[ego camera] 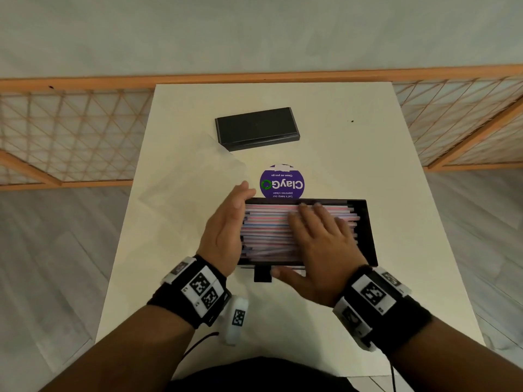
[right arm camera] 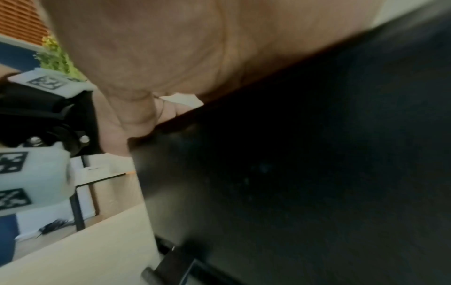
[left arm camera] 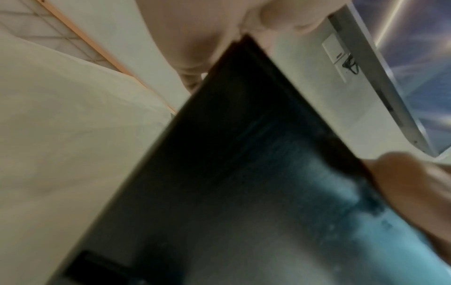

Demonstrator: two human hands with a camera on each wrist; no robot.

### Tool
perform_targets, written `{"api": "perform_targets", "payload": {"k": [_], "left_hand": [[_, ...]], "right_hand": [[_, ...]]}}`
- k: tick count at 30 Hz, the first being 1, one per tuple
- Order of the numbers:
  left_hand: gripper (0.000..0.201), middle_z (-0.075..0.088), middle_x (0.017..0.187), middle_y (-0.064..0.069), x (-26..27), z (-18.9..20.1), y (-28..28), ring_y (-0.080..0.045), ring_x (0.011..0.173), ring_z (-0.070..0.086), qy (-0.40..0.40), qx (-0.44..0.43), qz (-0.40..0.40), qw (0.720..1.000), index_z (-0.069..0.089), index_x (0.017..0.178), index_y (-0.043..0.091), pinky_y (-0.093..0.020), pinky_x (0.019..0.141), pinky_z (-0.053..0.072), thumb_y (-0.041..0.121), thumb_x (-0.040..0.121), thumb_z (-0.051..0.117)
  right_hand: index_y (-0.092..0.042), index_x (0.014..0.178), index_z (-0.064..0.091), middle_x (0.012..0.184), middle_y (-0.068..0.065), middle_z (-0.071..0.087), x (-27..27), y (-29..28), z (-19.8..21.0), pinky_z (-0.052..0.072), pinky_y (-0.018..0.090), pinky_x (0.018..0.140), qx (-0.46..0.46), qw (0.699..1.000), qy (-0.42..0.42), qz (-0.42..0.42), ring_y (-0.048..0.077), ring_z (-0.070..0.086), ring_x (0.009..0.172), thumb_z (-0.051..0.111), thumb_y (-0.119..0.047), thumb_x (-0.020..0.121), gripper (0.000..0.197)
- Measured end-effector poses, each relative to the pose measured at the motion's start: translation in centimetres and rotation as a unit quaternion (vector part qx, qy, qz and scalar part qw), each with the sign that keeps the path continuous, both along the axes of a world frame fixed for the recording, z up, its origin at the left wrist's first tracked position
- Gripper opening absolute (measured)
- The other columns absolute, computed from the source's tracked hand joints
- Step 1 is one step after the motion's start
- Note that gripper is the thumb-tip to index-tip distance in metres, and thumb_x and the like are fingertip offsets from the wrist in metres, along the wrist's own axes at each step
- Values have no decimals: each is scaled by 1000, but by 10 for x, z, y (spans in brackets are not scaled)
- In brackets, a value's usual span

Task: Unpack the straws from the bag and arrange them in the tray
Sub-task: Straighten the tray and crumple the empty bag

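Note:
A black tray (ego camera: 369,230) sits at the near middle of the white table (ego camera: 368,154), filled with several pink, blue and white straws (ego camera: 268,222) lying lengthwise. My left hand (ego camera: 226,222) stands on edge against the tray's left end, fingers straight, touching the straw ends. My right hand (ego camera: 319,236) lies flat on top of the straws with fingers spread and the thumb along the near wall. The clear plastic bag (ego camera: 192,176) lies flat and empty-looking to the left. The wrist views are blurred: the tray's dark wall (left arm camera: 244,173) and my right palm (right arm camera: 195,48) fill them.
A black rectangular lid or box (ego camera: 256,128) rests further back on the table. A round purple sticker (ego camera: 281,182) is stuck just behind the tray. A wooden lattice screen (ego camera: 70,131) runs behind the table. The floor shows on both sides.

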State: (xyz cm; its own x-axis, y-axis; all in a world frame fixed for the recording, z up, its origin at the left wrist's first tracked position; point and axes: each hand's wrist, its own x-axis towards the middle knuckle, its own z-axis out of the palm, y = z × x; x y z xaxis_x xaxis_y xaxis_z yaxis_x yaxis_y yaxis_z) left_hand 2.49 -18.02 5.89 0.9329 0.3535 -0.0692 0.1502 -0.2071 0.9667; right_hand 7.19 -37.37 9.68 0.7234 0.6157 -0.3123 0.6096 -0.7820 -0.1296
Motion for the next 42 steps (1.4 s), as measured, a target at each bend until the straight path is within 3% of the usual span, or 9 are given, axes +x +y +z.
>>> {"api": "perform_targets", "payload": {"k": [7, 12, 18, 21, 24, 28, 34, 40, 42], "left_hand": [[64, 27, 165, 12, -10, -1, -2, 17, 146, 22, 25, 51, 14, 998, 35, 151, 34, -1, 114, 16, 64, 96, 21], [73, 26, 164, 10, -5, 1, -7, 6, 141, 24, 110, 22, 6, 994, 15, 163, 22, 10, 99, 14, 60, 102, 25], [72, 35, 149, 15, -7, -3, -5, -2, 133, 37, 149, 65, -31, 986, 3, 164, 23, -13, 105, 26, 24, 108, 47], [69, 31, 149, 18, -7, -2, -4, -1, 135, 36, 149, 59, -32, 987, 3, 163, 23, -11, 106, 24, 22, 109, 45], [67, 30, 149, 18, -7, 0, -5, -1, 135, 35, 147, 60, -30, 987, 4, 163, 23, -11, 106, 24, 25, 109, 43], [58, 44, 136, 25, -11, 4, -4, -2, 123, 48, 149, 63, -19, 987, 18, 161, 26, -10, 97, 34, 31, 109, 43], [47, 67, 117, 8, -12, 9, 3, -18, 113, 63, 216, 48, -15, 975, 56, 134, 28, -24, 86, 42, 55, 105, 30], [100, 70, 117, 0, 2, 10, -1, -25, 111, 67, 235, -85, 55, 967, 62, 118, 32, -51, 104, 50, 107, 63, 25], [89, 74, 122, -3, 5, 19, -2, -26, 116, 69, 209, -175, 61, 960, 65, 125, 31, -52, 104, 52, 98, 75, 34]], "right_hand": [[-14, 144, 43, 149, 9, 47, -16, -5, -5, 39, 62, 105, 29, 1000, 1, 4, 36, 43, 137, 26, -80, 84, 90], [-21, 148, 38, 158, 0, 33, -7, -5, -14, 13, 64, 113, 24, 999, 33, 18, 32, 24, 148, 19, -79, 87, 86], [-25, 95, 59, 101, -8, 65, -8, -30, -7, 46, 42, 86, 133, 991, -14, 6, 25, 62, 96, 46, -61, 85, 39], [-25, 99, 62, 118, -5, 65, -4, -29, -13, 46, 45, 93, 107, 994, -9, -2, 24, 60, 110, 42, -68, 84, 49], [-24, 100, 62, 123, -4, 63, 2, -23, -14, 45, 46, 96, 131, 991, -23, -4, 25, 59, 116, 43, -67, 85, 49], [-20, 90, 61, 100, 0, 63, 11, -34, -2, 48, 42, 80, 215, 973, -71, -46, 29, 60, 93, 58, -54, 81, 36], [-11, 131, 49, 99, 11, 68, 40, -77, -1, 44, 36, 75, 107, 931, 52, -344, 33, 61, 94, 62, -38, 90, 51], [-10, 100, 65, 94, 17, 71, 45, -65, 9, 32, 33, 67, 134, 940, 69, -306, 37, 56, 82, 48, -18, 96, 19], [-14, 94, 66, 72, 10, 68, 50, -66, 46, 32, 32, 60, 172, 950, -24, -260, 38, 59, 72, 47, -21, 93, 21]]}}
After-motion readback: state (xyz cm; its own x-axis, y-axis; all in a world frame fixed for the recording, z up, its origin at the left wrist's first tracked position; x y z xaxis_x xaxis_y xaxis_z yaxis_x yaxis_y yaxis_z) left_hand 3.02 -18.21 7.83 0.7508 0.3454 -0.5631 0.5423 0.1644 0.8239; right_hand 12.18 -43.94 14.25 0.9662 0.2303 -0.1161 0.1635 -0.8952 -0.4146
